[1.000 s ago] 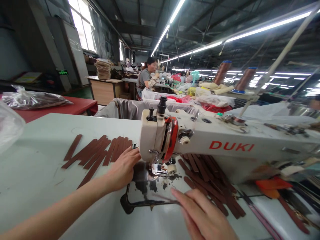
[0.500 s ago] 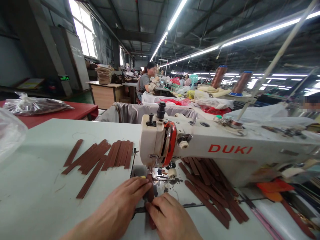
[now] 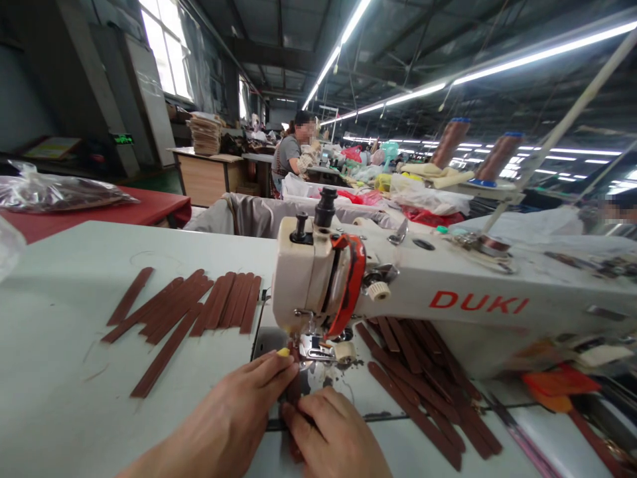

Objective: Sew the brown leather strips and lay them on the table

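Observation:
A brown leather strip (image 3: 294, 383) lies lengthwise under the needle area of the white sewing machine (image 3: 398, 292). The fingers of my left hand (image 3: 233, 405) press together on its left side, close to the presser foot (image 3: 314, 348); something yellow (image 3: 283, 352) shows at one fingertip. Nearer to me, my right hand (image 3: 338, 431) pinches the strip's close end between thumb and fingers. Part of the strip is hidden beneath both hands. More brown strips (image 3: 172, 309) are laid out on the table to the left, and a loose pile of strips (image 3: 423, 385) rests under the machine's arm.
Scissors or a similar long tool (image 3: 517, 431) lie at the right. A clear bag (image 3: 60, 189) sits on a red table (image 3: 159, 206). Thread cones (image 3: 500, 159) stand behind the machine, and a person (image 3: 287, 156) sits further back beyond a cloth-lined bin (image 3: 249, 216).
The view has shifted slightly, so the machine looks a little nearer. Both hands keep hold of the strip at the presser foot, with little visible movement.

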{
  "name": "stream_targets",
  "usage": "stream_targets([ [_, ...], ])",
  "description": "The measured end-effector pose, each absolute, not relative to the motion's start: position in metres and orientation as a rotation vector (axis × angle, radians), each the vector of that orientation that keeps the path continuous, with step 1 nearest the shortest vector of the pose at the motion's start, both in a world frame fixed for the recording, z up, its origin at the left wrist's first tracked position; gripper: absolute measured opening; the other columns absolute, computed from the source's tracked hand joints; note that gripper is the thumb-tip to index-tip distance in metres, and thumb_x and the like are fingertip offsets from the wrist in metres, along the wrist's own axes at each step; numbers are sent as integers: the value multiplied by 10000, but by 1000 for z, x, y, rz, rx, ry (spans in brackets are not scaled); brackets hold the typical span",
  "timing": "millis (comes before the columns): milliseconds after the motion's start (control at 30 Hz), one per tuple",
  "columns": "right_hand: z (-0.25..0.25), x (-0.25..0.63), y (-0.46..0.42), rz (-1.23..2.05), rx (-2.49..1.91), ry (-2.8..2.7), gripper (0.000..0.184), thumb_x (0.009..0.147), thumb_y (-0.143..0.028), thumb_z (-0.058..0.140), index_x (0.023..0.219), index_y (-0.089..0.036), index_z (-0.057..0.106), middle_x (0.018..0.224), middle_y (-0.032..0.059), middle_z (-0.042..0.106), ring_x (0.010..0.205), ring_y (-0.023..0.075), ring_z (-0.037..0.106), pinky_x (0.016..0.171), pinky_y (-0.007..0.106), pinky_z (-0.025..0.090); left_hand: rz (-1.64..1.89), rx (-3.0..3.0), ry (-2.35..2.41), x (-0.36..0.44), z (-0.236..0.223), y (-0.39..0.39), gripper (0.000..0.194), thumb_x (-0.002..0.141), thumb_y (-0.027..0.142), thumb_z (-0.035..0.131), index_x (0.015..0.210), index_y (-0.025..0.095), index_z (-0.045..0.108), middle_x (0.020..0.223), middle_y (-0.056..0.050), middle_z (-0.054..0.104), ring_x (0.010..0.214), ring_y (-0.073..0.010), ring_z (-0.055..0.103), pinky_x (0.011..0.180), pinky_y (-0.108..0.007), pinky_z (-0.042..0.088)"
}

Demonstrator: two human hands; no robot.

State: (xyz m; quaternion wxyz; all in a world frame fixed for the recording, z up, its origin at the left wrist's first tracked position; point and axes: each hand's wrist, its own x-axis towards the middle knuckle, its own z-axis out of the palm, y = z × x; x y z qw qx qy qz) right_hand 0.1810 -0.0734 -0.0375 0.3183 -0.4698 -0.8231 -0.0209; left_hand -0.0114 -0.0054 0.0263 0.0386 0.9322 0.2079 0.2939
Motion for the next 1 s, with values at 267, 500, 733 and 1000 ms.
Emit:
stream_targets([
  [267,-45,178,-74,-43,-1278,-2097,229,962,-168,476,1096,-204,658,915,35,684,787,184,606,654,293,493,830,2811,661,-13,27,-7,516,751,25,382,1223,166,537,1160,-98,678,1023,-203,672,908,-277,567],
  [500,-41,187,-75,-7,-1217,-2130,257,934,-100,454,1083,-171,651,909,64,677,791,187,615,686,280,525,802,2830,690,-12,32,-9,527,756,7,360,1230,155,538,1148,-100,680,1012,-192,677,896,-265,569],
  [733,-41,186,-75,11,-1260,-2121,258,948,-134,442,1075,-185,660,879,57,667,785,202,608,689,311,531,848,2842,652,-11,28,-6,549,769,16,351,1275,168,502,1159,-91,677,1041,-182,671,906,-252,562],
  [1000,-40,186,-76,-95,-1263,-2157,255,941,-122,466,1103,-185,652,917,53,681,787,196,616,659,277,531,866,2731,711,-16,24,-2,563,781,4,366,1275,212,540,1240,-45,643,1127,-153,628,980,-234,510],
])
